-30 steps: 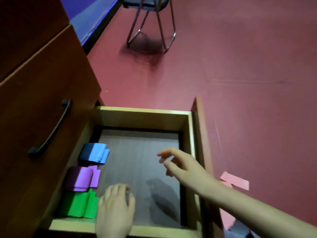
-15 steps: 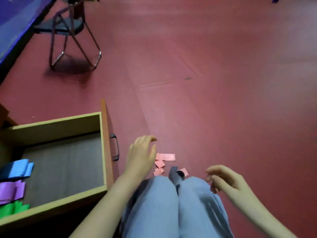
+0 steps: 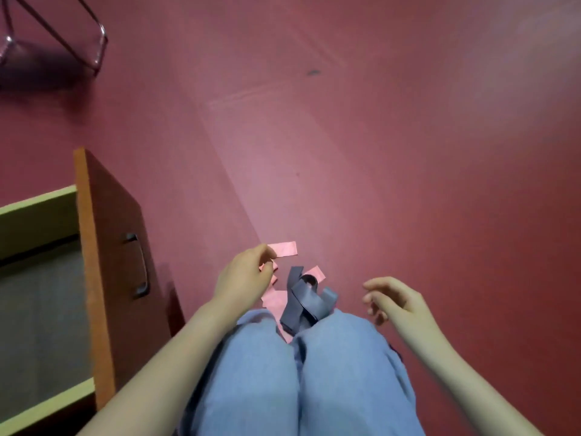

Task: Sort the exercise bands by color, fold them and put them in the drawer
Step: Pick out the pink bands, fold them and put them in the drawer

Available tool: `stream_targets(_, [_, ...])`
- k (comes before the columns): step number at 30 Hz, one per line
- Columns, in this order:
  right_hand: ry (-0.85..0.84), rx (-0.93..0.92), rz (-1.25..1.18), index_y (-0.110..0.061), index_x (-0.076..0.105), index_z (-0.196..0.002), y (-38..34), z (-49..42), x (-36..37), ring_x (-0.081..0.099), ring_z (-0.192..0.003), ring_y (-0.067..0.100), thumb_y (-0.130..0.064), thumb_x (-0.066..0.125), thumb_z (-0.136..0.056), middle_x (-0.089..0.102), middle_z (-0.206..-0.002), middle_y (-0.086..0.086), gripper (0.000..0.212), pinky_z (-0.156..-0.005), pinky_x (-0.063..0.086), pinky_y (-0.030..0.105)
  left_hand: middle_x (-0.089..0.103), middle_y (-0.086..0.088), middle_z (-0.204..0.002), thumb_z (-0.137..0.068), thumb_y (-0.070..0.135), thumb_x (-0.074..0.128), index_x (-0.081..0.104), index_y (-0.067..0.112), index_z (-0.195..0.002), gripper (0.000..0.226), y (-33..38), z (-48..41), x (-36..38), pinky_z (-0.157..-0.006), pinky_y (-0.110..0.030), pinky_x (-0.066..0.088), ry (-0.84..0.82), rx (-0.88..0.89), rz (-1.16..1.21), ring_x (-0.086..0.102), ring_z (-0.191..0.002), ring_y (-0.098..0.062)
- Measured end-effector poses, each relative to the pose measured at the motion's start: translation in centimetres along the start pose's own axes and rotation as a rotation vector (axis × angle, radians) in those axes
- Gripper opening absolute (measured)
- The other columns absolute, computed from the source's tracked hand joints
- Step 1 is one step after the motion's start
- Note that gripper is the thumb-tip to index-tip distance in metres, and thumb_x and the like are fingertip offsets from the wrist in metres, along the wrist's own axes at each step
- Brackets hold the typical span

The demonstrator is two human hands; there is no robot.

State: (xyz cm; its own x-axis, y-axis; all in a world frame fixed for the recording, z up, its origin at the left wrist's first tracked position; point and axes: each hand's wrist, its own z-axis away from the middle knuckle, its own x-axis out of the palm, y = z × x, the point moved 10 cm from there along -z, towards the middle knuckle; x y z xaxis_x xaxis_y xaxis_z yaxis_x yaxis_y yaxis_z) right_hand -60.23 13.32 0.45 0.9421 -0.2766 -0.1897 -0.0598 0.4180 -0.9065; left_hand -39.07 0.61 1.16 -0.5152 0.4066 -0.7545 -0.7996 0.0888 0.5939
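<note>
Exercise bands, floor lot, just ahead of the knees (image 3: 314, 372): pink bands (image 3: 284, 248), flat matte strips, scattered; grey-blue bands (image 3: 301, 302), looped and tangled over the pink. Left hand (image 3: 243, 273) curled at the farthest pink strip's edge, pinch or mere touch cannot be told. Right hand (image 3: 396, 298) loosely curled, holding nothing; drawer (image 3: 103, 247) open at left.

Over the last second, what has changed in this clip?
Both hands left the open drawer and moved right, to the floor before the knees: the left hand now reaches over the pink bands, the right hand hovers beside the grey band. Neither grips anything yet. The drawer stayed open; the pink and grey bands lie unfolded where they were.
</note>
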Motion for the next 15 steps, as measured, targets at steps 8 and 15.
stream_targets(8, [-0.015,0.271,0.080,-0.018,0.054,-0.074,11.5,-9.3,2.7,0.047,-0.037,-0.002,0.013,0.036,-0.086,0.054,-0.063,0.005,0.038,-0.040,0.038,0.012,0.062,-0.002,-0.088,-0.085,0.008,0.049,0.061,0.015,-0.094,0.017,-4.5,-8.8,8.8,-0.082,-0.034,0.045,-0.200,-0.085,0.111,0.056,-0.082,-0.022])
stream_targets(15, [-0.035,0.427,0.154,-0.024,0.055,-0.070,23.1,-14.9,6.9,0.045,-0.046,0.008,0.008,0.039,-0.086,0.055,-0.062,0.000,0.039,-0.050,0.036,0.021,0.059,0.003,-0.075,-0.084,0.004,0.049,0.056,0.021,-0.081,0.019,-10.9,-15.6,16.1,-0.073,-0.030,0.043,-0.177,-0.207,0.282,0.060,-0.080,-0.027])
